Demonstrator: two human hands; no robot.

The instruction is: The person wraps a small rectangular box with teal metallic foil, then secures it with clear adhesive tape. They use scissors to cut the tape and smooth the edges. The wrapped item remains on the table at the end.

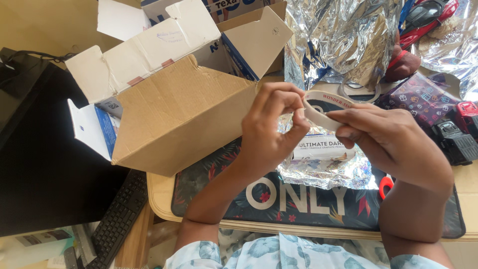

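— While both hands were busy, what took up most of the table?

— On the left, the big brown corrugated cardboard box point(184, 117) lay tipped on its side, flaps open. At the far right, a crumpled sheet of silver foil wrap point(343, 40) was spread loose. Nearer, a dark floral desk mat with large white letters point(298, 199) covered the wooden table edge point(162, 192).

— And the parcel?

— A flat pencil box half wrapped in silver foil point(323, 159) sat on the mat, just beyond the hands. Its printed top was bare, so I judged the wrapping only partly done, with nothing taped down that I could see.

— What did the hands have?

— A white roll of adhesive tape with red print point(323, 107), held up above the parcel. The right hand point(393, 144) was closed round its right side, thumb and fingers clamped on the ring. The left hand point(271, 127) pinched at the roll's left rim with fingertips curled tight, seemingly picking for the tape's end. No strip was pulled free.

— Anything else?

— Black and red toy cars point(455, 132) at the far right, and a black keyboard point(119, 219) near left.
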